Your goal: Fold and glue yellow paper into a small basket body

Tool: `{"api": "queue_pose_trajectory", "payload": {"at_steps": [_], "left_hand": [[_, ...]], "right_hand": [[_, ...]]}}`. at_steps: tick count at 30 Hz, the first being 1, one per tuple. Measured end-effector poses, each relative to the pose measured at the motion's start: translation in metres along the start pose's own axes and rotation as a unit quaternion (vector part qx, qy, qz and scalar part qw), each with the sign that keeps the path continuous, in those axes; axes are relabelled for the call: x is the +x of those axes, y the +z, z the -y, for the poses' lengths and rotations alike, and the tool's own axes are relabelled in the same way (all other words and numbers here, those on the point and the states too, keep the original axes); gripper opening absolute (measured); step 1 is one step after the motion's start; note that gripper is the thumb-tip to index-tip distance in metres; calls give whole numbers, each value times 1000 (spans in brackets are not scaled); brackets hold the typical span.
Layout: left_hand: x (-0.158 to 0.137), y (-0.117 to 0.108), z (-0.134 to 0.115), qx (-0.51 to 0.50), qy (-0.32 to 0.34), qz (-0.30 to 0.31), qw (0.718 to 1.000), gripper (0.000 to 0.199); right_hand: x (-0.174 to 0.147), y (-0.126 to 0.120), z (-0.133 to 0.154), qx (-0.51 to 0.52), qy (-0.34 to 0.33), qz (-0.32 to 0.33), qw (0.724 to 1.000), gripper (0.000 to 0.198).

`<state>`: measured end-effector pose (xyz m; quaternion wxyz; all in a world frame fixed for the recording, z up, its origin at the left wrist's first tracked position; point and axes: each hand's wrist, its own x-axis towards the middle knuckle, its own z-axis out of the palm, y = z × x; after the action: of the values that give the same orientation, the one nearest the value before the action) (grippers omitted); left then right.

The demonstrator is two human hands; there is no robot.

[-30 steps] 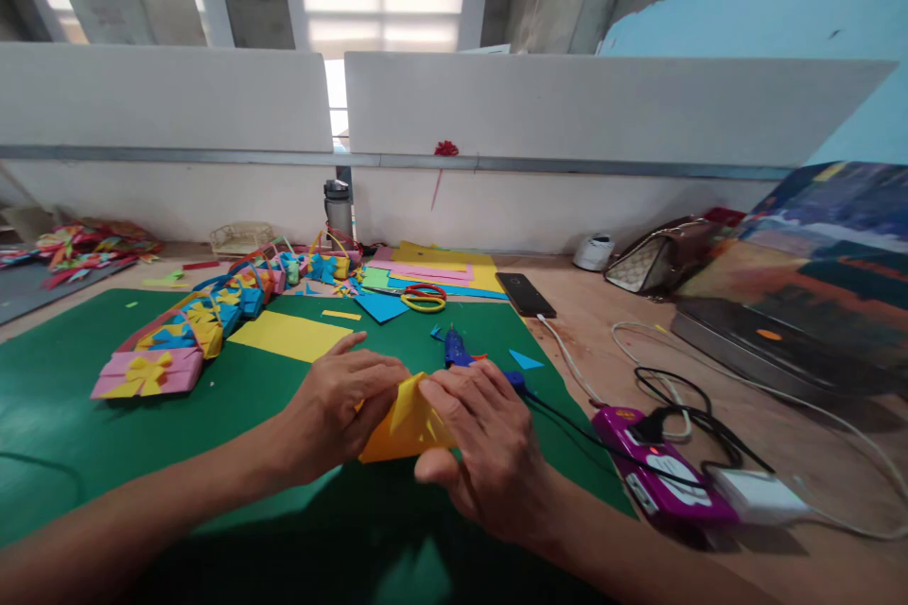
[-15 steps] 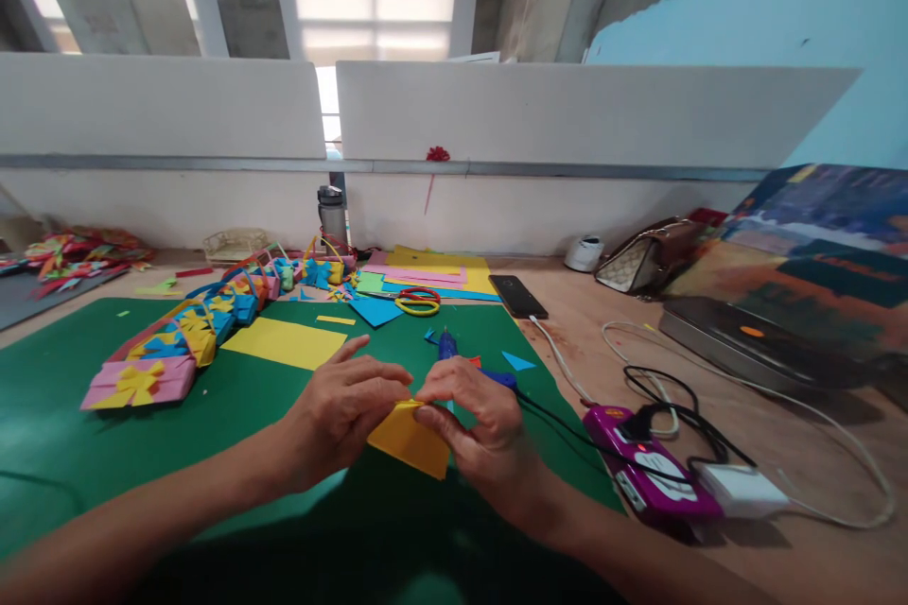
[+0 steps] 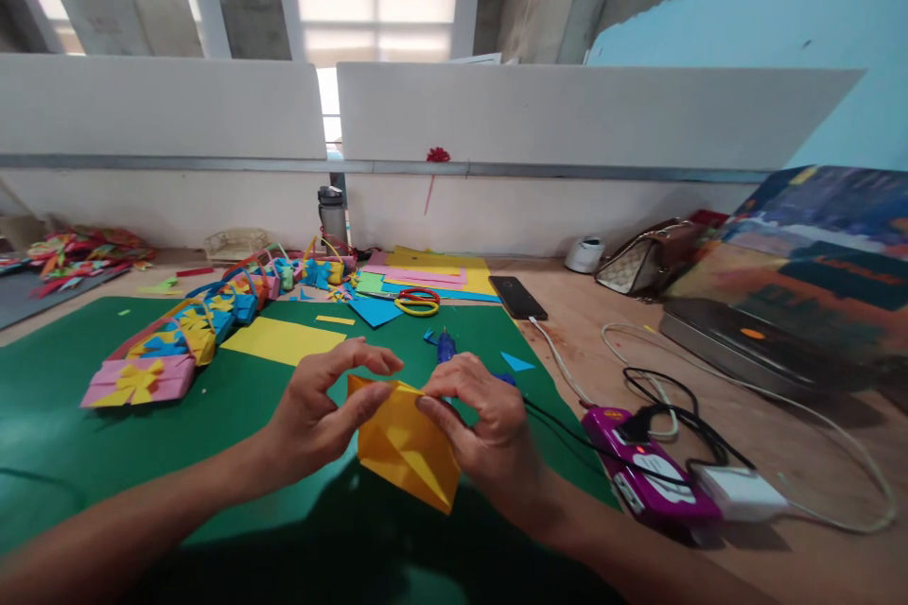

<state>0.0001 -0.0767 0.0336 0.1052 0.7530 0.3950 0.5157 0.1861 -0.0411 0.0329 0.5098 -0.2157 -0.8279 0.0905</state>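
Observation:
A folded piece of yellow-orange paper is held up in front of me, over a green cutting mat. My right hand pinches its upper right edge between thumb and fingers. At the upper left, my left hand has its thumb lying against the paper's face, while the index finger is raised with a gap below it. Creases and a lower pointed flap show on the paper. Just behind my right hand is a blue glue gun, partly hidden.
Left on the mat are paper baskets with bows and a yellow sheet. Scissors rest by coloured sheets at the back. To the right are a phone, a purple power strip, cables and a dark case.
The yellow paper has turned and shows more of its creased face, its lower point now further down. My left thumb and index finger have spread apart; my right hand keeps its pinch.

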Motion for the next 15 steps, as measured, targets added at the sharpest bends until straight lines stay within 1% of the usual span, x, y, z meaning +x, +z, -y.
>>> {"api": "queue_pose_trajectory", "payload": {"at_steps": [2, 4, 9, 15], "left_hand": [[0, 0, 0, 25, -12, 14, 1000, 18], [0, 2, 0, 41, -27, 26, 998, 22], [0, 5, 1, -3, -57, 61, 997, 8], [-1, 5, 1, -48, -66, 71, 994, 12]], "right_hand": [[1, 0, -1, -1, -4, 2, 1000, 10], [1, 0, -1, -1, -6, 7, 1000, 10], [-1, 4, -1, 0, -13, 10, 1000, 11], [-4, 7, 2, 1, -4, 29, 1000, 12]]}}
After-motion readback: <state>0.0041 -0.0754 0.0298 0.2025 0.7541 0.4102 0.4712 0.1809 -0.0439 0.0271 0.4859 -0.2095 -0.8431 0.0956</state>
